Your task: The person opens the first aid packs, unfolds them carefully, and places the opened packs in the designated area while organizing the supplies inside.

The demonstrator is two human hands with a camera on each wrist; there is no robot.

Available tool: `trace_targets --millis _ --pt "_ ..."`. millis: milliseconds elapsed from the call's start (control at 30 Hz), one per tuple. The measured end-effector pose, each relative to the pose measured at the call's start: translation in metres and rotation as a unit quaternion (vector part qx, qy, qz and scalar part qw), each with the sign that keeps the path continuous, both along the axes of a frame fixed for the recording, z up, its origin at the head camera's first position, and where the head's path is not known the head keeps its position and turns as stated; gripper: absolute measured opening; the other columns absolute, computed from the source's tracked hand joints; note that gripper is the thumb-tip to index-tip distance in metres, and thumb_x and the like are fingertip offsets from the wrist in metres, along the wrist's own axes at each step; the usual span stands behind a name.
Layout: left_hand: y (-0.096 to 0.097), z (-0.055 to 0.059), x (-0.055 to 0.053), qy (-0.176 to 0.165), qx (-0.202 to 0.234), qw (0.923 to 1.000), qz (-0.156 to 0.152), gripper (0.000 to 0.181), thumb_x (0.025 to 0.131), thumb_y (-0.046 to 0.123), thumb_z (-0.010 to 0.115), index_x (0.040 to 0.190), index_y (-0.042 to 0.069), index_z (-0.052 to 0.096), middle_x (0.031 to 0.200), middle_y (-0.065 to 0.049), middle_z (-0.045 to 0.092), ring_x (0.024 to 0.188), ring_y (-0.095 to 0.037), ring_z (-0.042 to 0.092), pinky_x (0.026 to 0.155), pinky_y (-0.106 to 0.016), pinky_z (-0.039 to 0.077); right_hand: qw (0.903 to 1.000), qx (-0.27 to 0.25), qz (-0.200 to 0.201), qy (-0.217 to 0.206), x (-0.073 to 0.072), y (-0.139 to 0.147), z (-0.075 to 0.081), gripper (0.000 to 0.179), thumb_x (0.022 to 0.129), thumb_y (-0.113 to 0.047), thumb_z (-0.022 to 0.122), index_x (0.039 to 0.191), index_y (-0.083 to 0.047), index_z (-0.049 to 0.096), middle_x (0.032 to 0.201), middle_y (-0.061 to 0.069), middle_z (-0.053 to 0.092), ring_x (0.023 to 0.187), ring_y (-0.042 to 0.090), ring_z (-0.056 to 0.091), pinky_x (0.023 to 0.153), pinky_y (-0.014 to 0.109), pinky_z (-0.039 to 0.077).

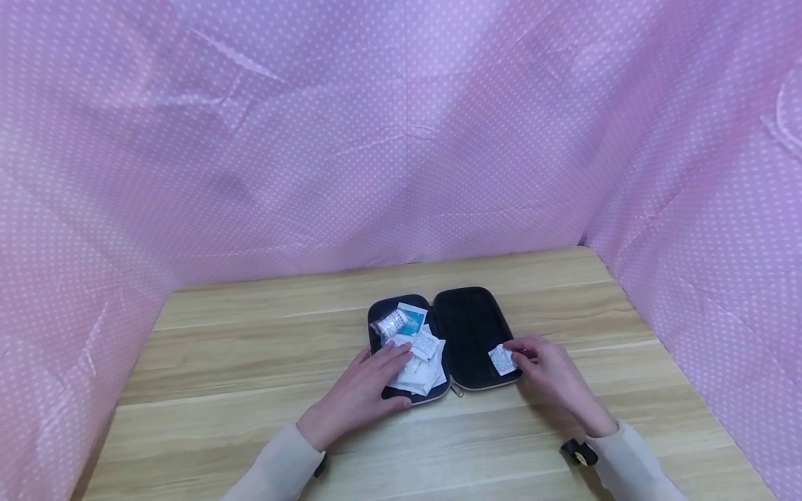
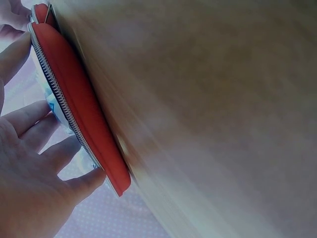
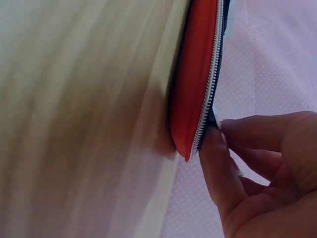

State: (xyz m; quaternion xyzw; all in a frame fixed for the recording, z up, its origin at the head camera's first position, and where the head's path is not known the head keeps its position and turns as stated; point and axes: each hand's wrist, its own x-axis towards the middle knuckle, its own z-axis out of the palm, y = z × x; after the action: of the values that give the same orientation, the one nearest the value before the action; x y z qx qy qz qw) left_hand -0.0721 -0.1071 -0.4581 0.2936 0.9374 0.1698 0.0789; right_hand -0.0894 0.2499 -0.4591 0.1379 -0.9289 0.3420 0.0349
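A zipped case lies unfolded on the table, its black inside (image 1: 466, 327) facing up and its shell red (image 2: 84, 94) outside. White packets (image 1: 418, 379) fill the left half, along with a teal-and-white sachet (image 1: 413, 319) and a clear-wrapped white roll (image 1: 392, 324). My left hand (image 1: 363, 390) rests over these packets with fingers extended, thumb at the case's near edge. At the right half's near outer corner, my right hand (image 1: 551, 369) pinches a small white printed packet (image 1: 501, 360) between thumb and fingers. In the right wrist view, thumb and fingertips meet beside the zip teeth (image 3: 210, 84).
The wood-grain table (image 1: 250, 348) extends around the case on every side. Pink polka-dot cloth (image 1: 388, 139) hangs behind and along both sides of it. A zip pull (image 1: 457, 390) hangs at the case's near hinge end. Dark bands (image 1: 579, 452) sit at both wrists.
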Motion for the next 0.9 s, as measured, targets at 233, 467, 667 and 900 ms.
trace_targets --millis 233,467,667,900 --pt "-0.001 0.0 -0.001 0.005 0.002 1.0 -0.004 0.079 0.094 0.053 0.072 0.157 0.015 0.046 0.166 0.001 0.037 0.154 -0.027 0.029 0.122 -0.062 0.024 0.9951 0.072 0.022 0.063 -0.003 -0.006 0.002 0.018 0.085 0.005 0.076 0.101 -0.002 0.079 0.097 0.011 0.075 0.08 0.021 0.068 0.068 0.04 0.057" --pt "-0.001 0.0 0.0 0.005 0.002 1.0 -0.004 0.079 0.094 0.053 0.072 0.157 0.015 0.046 0.166 0.001 0.037 0.154 -0.027 0.03 0.122 -0.061 0.023 0.9957 0.071 0.019 0.056 -0.002 -0.013 -0.001 0.019 0.084 0.006 0.077 0.101 -0.002 0.078 0.095 0.01 0.073 0.079 0.017 0.066 0.067 0.038 0.056" --pt "0.0 0.0 0.0 0.001 -0.008 1.0 -0.001 0.079 0.094 0.054 0.071 0.158 0.015 0.045 0.166 0.002 0.037 0.154 -0.027 0.03 0.122 -0.061 0.023 0.9974 0.063 0.022 0.029 -0.001 -0.019 -0.003 0.019 0.087 0.004 0.075 0.104 -0.002 0.078 0.095 0.009 0.072 0.077 0.016 0.063 0.065 0.034 0.055" --pt "0.001 0.0 0.0 -0.004 -0.008 1.0 0.002 0.079 0.094 0.054 0.071 0.158 0.016 0.045 0.166 0.002 0.036 0.154 -0.027 0.029 0.123 -0.061 0.022 0.9974 0.068 0.019 0.011 -0.001 -0.025 -0.003 0.018 0.088 0.004 0.074 0.105 -0.002 0.078 0.101 0.014 0.074 0.086 0.023 0.068 0.073 0.044 0.058"
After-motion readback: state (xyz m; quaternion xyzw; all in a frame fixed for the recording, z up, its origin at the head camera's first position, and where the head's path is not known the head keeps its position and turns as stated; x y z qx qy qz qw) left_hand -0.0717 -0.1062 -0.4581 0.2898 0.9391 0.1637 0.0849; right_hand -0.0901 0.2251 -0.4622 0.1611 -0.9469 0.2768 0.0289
